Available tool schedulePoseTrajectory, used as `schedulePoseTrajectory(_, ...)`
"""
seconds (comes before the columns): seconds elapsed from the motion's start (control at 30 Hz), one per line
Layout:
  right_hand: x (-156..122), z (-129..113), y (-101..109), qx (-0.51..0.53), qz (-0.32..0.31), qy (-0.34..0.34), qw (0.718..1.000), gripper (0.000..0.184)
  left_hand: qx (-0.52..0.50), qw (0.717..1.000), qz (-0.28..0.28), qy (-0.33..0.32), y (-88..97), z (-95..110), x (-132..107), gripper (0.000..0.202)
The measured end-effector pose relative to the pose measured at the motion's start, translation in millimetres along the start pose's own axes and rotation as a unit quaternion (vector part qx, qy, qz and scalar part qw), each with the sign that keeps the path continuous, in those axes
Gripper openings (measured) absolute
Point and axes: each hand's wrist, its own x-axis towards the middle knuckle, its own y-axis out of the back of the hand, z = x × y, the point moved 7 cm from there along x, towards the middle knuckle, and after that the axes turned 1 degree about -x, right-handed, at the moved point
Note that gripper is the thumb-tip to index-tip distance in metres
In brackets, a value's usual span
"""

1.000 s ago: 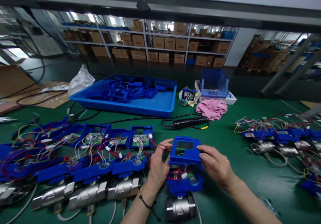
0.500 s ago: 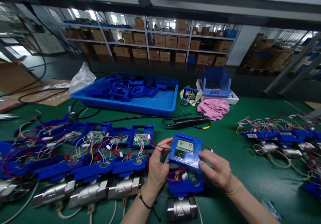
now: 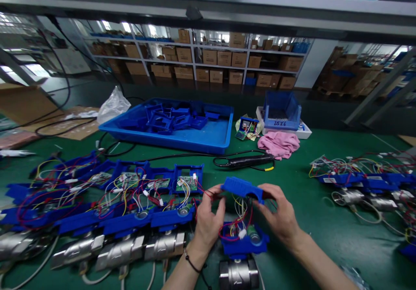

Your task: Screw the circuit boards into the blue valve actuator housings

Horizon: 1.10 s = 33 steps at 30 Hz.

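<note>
Between my two hands a blue plastic meter cover (image 3: 242, 188) is held up and tilted, its display face turned out of sight. My left hand (image 3: 209, 216) grips its left end, with a red wire by the fingers. The fingers of my right hand (image 3: 279, 214) are closed on its right end. White, yellow and red wires (image 3: 240, 210) hang from the cover into an open blue housing (image 3: 245, 244) just below. That housing sits on a metal valve body (image 3: 238, 274), with a round green part and white connector inside.
Several opened blue housings with wires (image 3: 139, 218) on metal valves line the left; more (image 3: 365, 182) stand at right. Behind are a blue tray (image 3: 169, 140) of plastic frames, a black cable tool (image 3: 248, 161), a pink cloth (image 3: 279, 145) and a blue bin (image 3: 282, 110).
The cover has tipped so that its display, which read "A- 13", no longer shows. Wires beneath it and the housing's inside are now more exposed. The view has shifted slightly.
</note>
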Motion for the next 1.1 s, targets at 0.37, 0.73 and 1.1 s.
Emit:
schedulePoseTrajectory(0.37,18.3,56.8,-58.3,0.115,-0.059,-0.296,0.946,0.042,0.056,0.989,0.006,0.135,11.6,16.0,-12.7,0.046)
schedulePoseTrajectory(0.73,-51.2,-17.0,-22.9,0.053,-0.198,-0.161,0.966,0.057,0.349,0.934,0.077,0.009,112.5,72.3,-72.8,0.039)
schedulePoseTrajectory(1.1,-45.5,-15.1,-71.5,0.090,-0.054,-0.214,0.971,0.041,0.445,0.866,0.225,0.029,232.4,35.5,-67.1,0.052)
